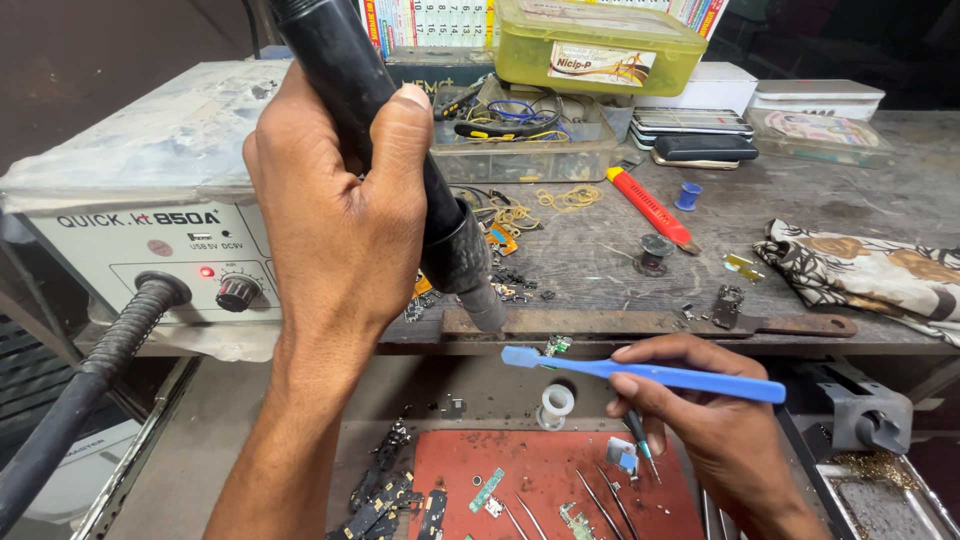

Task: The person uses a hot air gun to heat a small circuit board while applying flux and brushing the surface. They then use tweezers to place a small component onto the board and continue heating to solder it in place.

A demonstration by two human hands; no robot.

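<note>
Raised closest to the lens, the left hand (335, 215) wraps its fingers tight around a black hot-air handpiece (400, 160), nozzle angled down at a small circuit piece (557, 345) by the workbench's (600, 255) front edge; the right hand (715, 420) pinches a blue tool (650, 373) steadying it.

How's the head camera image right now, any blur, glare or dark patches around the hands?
Head view: the left hand on the black hot-air handle and the right hand with the blue tool are sharp and evenly lit; no strong glare on the bench top; the upper left background is dark; wide-angle stretch enlarges the near forearm; the red mat is clear.
</note>
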